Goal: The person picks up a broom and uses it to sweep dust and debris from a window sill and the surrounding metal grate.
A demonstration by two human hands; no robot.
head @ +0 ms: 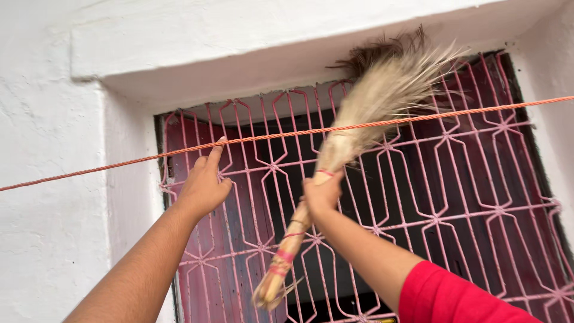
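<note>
Straw-pale grass broom (335, 149) slants up-right from your right hand (321, 194), grip closed round its neck, bristles brushing the lintel above the pink window grille (454, 197). Your left hand (203, 185) sits well left, fingers loosely curled, one fingertip touching the orange rope (119, 163).

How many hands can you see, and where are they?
2. The left hand is raised against the pink window grille, fingers touching the orange rope. The right hand grips the grass broom around its handle, further right.

R arm (382, 263): red sleeve, prob. short; L arm (143, 269) bare, no jewellery
</note>
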